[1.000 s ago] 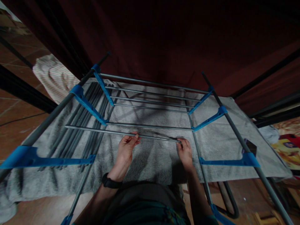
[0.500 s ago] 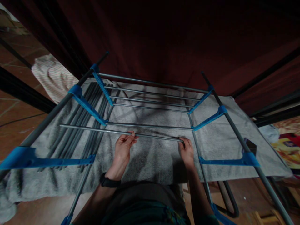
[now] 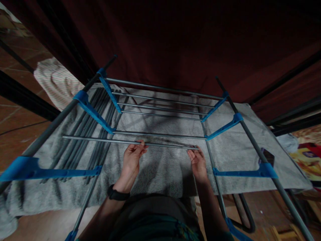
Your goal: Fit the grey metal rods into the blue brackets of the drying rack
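A thin grey metal rod lies across the middle of a grey and blue rack frame. My left hand pinches the rod near its middle, thumb and fingers closed round it. My right hand holds the rod's right end with its fingers curled under it, close to the blue bracket on the right. Several rods are fitted between the far blue brackets. A black watch is on my left wrist.
A grey towel is spread on the floor under the frame. Several loose grey rods lie on it at the left. A striped cloth lies at the far left, a small dark object sits on the towel at the right, and dark red curtains hang behind.
The rod has shifted a little to the left and levelled, its right end lifted slightly. My right hand has turned palm up under that end. My left hand has kept its grip.
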Available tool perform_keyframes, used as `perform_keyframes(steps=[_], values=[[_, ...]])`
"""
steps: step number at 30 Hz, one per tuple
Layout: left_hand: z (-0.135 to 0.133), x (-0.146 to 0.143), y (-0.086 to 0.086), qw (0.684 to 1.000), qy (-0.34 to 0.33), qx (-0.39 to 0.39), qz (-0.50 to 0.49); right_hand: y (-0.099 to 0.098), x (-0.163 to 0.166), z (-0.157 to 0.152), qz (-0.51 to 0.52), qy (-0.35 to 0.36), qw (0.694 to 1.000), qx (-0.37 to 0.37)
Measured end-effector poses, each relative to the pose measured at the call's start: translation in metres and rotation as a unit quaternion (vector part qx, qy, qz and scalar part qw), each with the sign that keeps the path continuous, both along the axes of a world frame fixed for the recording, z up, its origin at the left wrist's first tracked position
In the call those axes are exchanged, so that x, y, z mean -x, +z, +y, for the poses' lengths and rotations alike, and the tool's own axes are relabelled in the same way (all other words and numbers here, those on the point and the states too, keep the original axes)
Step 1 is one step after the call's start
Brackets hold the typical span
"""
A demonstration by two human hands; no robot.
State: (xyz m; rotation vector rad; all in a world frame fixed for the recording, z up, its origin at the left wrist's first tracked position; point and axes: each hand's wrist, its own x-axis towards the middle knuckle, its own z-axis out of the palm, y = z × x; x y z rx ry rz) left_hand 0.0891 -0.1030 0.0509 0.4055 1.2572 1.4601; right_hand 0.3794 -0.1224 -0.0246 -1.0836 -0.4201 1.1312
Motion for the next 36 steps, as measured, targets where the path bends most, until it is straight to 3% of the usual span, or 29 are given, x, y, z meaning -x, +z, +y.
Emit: perform_keyframes(steps=[12, 23, 36], values=[[-0.007, -0.013, 0.0, 1.0, -0.02, -0.003, -0.003, -0.002, 0.029, -0.004, 0.112, 0.09, 0.988, 0.05], [-0.01, -0.021, -0.006, 0.998, -0.056, 0.009, 0.004, -0.001, 0.046, -0.006, 0.127, 0.096, 0.986, 0.049], [0.0, 0.001, -0.001, 0.999, 0.022, -0.031, 0.024, -0.007, 0.043, -0.004, 0.123, 0.065, 0.989, 0.058]])
